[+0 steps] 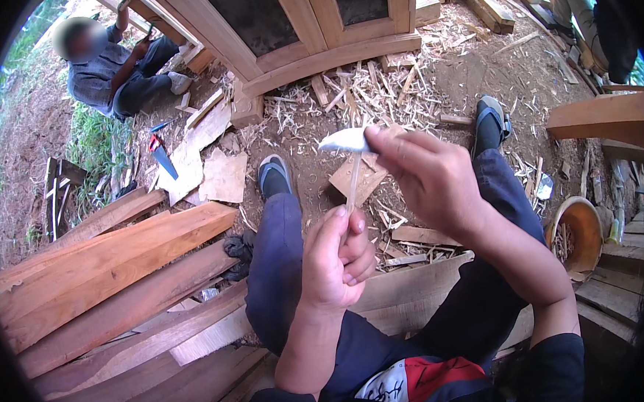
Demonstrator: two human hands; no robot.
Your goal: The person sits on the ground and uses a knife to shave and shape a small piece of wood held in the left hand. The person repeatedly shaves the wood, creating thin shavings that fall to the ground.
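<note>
My left hand (340, 255) is closed around the lower end of a thin pale stick (353, 181), which points up and away from me. Pinched between the thumb and fingers of my right hand (427, 176) is a white, curved, pointed piece (342, 140), shaped like a short blade; its exact kind is unclear. It lies across the upper part of the stick and hides some of it. Both hands are held out between my knees, above a wooden block (357, 178) on the ground.
Long planks (119, 265) lie stacked at my left. Ahead stands a wooden panel frame (332, 60) amid shavings. A handsaw (162, 158) rests near flat boards at the left. Another person (111, 70) sits far left; someone stands far right. An orange-brown bucket (576, 233) lies tipped at right.
</note>
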